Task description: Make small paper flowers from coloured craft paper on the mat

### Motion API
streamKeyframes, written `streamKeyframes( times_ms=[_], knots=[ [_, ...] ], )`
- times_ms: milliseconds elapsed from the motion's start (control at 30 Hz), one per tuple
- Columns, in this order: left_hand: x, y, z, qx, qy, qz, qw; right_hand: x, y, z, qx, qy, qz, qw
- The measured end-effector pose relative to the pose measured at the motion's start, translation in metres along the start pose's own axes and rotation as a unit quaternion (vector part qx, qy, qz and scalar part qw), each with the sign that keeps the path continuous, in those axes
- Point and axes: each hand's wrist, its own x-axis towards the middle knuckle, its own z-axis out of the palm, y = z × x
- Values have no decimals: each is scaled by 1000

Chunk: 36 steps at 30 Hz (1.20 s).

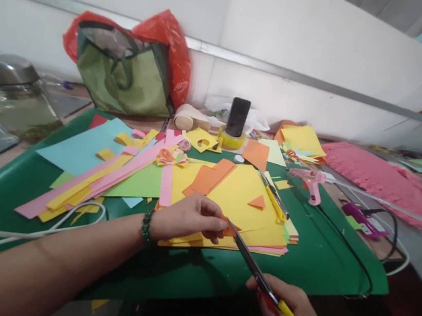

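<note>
My left hand point(197, 217), with a green bead bracelet at the wrist, pinches a small orange paper piece point(230, 228) over the stack of yellow sheets point(225, 196). My right hand point(285, 305) holds scissors point(253, 267) with yellow and red on the handles, at the table's front edge. The tips of their blades touch or overlap the orange piece beside my left fingertips. Orange strips point(214, 176) and a small orange triangle point(257, 202) lie on the yellow sheets. A yellow utility knife point(277, 203) rests on the right side of the stack.
A pink glue gun point(310, 184) and purple power strip point(365, 221) are at right. Pink and yellow strips point(95, 181) lie left, near a white cable point(57, 228). Behind stand a phone point(238, 116) on a tape roll point(231, 140), and a green bag point(128, 79). A glass jar point(12, 101) is far left.
</note>
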Motion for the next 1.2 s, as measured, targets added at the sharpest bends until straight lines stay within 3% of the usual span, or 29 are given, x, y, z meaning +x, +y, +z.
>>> streamKeyframes(
  times_ms=[533, 1200],
  knots=[
    [-1, 2, 1, -27, 8, -38, 999, 1, -6, 1, 0, -7, 16, 1000],
    [0, 0, -2, -8, -12, -13, 1000, 1, 2, 1, 2, -3, 1, 1000]
  ],
)
